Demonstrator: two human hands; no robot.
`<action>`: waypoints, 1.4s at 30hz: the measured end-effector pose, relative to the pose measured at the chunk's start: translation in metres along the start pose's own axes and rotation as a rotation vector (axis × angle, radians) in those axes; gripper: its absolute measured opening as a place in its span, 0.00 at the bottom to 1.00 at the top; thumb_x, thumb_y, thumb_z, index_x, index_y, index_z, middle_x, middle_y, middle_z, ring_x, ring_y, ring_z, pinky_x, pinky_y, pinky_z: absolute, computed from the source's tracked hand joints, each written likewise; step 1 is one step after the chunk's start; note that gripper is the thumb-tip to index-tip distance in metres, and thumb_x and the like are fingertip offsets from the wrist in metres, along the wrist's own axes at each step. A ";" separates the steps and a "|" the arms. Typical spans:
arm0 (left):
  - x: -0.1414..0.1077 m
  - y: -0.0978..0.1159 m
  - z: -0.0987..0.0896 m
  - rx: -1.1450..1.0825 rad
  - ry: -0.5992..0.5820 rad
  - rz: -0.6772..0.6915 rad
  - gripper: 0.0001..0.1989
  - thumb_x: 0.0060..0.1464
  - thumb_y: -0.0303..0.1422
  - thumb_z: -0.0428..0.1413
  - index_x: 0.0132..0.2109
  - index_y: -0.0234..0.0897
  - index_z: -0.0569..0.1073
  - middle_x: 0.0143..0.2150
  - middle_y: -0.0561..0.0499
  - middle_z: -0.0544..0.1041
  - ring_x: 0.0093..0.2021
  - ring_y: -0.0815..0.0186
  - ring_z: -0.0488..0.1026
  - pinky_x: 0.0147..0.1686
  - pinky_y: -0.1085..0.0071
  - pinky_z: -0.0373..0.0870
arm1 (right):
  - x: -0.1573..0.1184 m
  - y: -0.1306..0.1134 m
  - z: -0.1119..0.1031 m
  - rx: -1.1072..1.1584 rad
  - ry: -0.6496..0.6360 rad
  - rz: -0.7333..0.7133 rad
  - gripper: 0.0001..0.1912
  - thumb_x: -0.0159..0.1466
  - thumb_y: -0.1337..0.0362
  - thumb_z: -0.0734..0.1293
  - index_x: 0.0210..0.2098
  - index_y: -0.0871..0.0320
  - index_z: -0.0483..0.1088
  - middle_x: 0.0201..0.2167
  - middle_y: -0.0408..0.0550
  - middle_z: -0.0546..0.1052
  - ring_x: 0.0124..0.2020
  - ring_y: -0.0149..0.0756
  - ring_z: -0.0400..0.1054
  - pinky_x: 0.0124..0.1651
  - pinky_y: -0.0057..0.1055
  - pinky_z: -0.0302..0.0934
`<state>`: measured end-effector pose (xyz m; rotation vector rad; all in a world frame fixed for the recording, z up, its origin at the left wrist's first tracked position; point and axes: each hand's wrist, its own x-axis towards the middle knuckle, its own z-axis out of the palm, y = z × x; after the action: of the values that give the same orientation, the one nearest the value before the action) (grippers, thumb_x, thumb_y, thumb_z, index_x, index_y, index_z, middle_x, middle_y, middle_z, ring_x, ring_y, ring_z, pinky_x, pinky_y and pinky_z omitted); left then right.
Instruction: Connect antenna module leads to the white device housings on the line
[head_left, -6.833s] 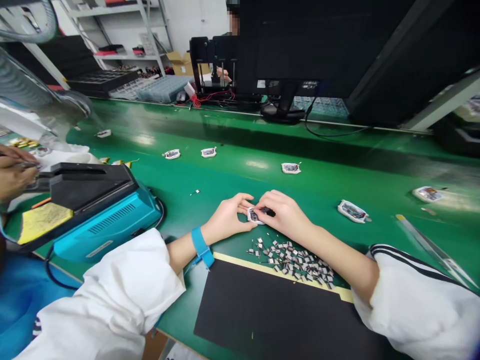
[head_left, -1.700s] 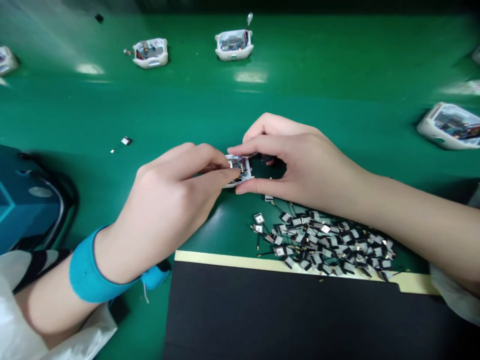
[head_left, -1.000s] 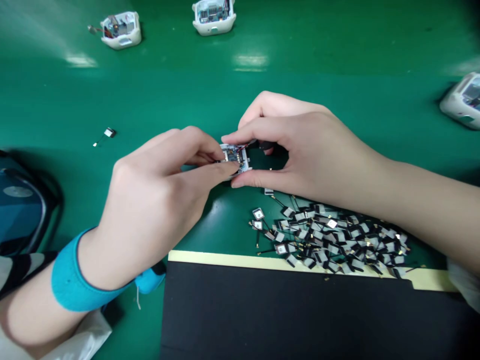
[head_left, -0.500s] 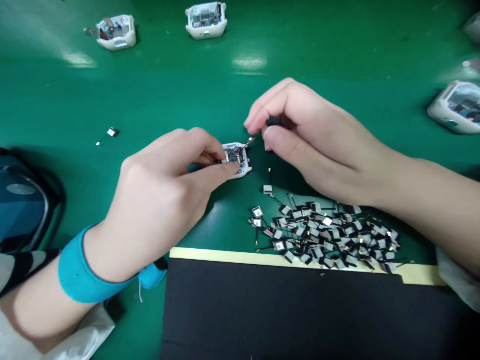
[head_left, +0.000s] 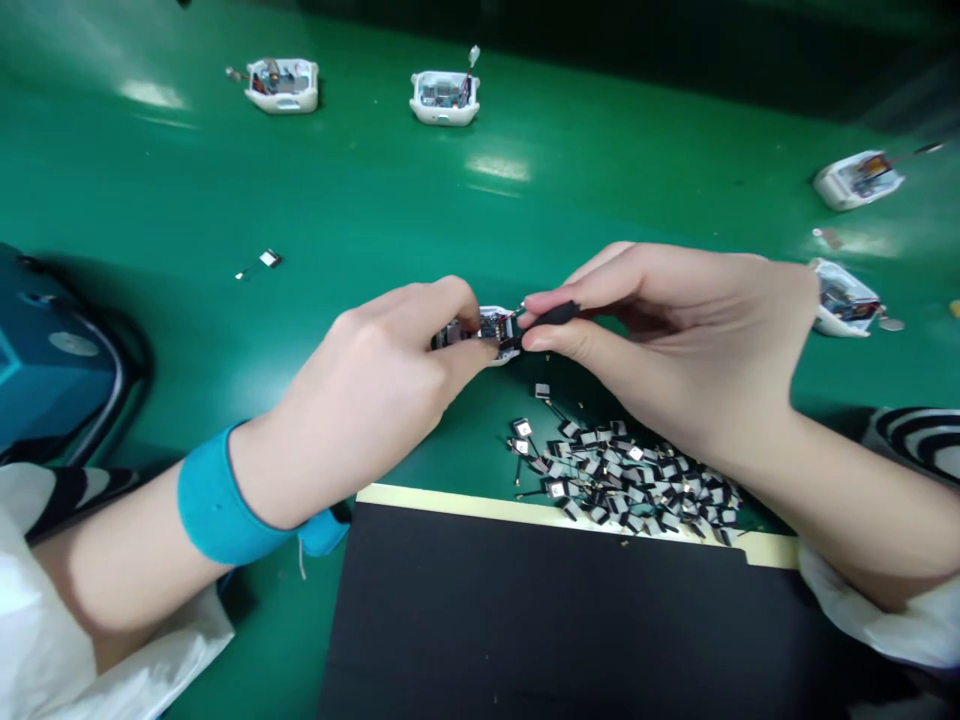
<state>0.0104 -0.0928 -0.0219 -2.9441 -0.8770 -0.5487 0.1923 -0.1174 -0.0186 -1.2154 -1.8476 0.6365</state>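
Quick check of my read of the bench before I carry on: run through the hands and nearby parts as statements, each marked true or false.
1. The left hand holds a white housing. True.
2. The teal wristband is on the right wrist. False: the wristband is on the left wrist.
3. The right hand pinches a black piece. True.
4. The pile lies beyond both hands. False: the pile is on the near side, reaching the yellow strip.
5. A lone small part lies apart from it. True.

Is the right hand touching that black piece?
Touching. The head view shows the black piece pinched between the thumb and fingers of the right hand.
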 end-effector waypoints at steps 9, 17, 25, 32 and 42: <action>-0.001 0.001 0.001 0.009 -0.036 -0.047 0.14 0.54 0.28 0.43 0.26 0.37 0.71 0.32 0.52 0.69 0.30 0.70 0.68 0.25 0.74 0.63 | -0.003 -0.011 0.006 -0.354 -0.030 -0.031 0.07 0.59 0.63 0.60 0.25 0.53 0.66 0.26 0.43 0.72 0.29 0.32 0.67 0.28 0.32 0.62; 0.001 0.002 0.000 -0.182 -0.048 -0.144 0.13 0.54 0.28 0.44 0.30 0.39 0.72 0.30 0.53 0.68 0.30 0.69 0.68 0.28 0.73 0.64 | 0.000 -0.003 0.015 -0.221 0.037 -0.151 0.10 0.54 0.71 0.63 0.21 0.57 0.57 0.22 0.41 0.67 0.26 0.27 0.64 0.24 0.26 0.59; -0.002 0.000 0.001 -0.087 -0.077 -0.070 0.13 0.55 0.28 0.43 0.41 0.37 0.71 0.36 0.49 0.70 0.36 0.65 0.68 0.35 0.70 0.67 | 0.005 0.010 0.018 0.066 0.015 0.100 0.13 0.55 0.64 0.63 0.21 0.57 0.53 0.23 0.41 0.68 0.23 0.27 0.65 0.24 0.26 0.62; -0.019 0.019 -0.015 -0.239 -0.061 -0.166 0.23 0.52 0.22 0.42 0.56 0.27 0.55 0.39 0.44 0.69 0.36 0.65 0.67 0.38 0.68 0.68 | 0.017 -0.005 -0.020 0.160 0.033 0.079 0.06 0.61 0.62 0.58 0.29 0.56 0.55 0.22 0.39 0.65 0.25 0.26 0.65 0.30 0.26 0.61; -0.002 -0.024 0.002 -0.508 -0.130 -0.126 0.36 0.49 0.28 0.52 0.61 0.38 0.41 0.57 0.45 0.60 0.58 0.59 0.51 0.55 0.57 0.52 | 0.013 -0.001 0.008 -0.549 -0.309 -0.111 0.10 0.59 0.62 0.60 0.30 0.61 0.69 0.27 0.46 0.68 0.29 0.30 0.63 0.33 0.27 0.57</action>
<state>-0.0033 -0.0733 -0.0267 -3.4277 -1.0829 -0.6823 0.1823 -0.1060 -0.0172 -1.3987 -2.4351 0.2654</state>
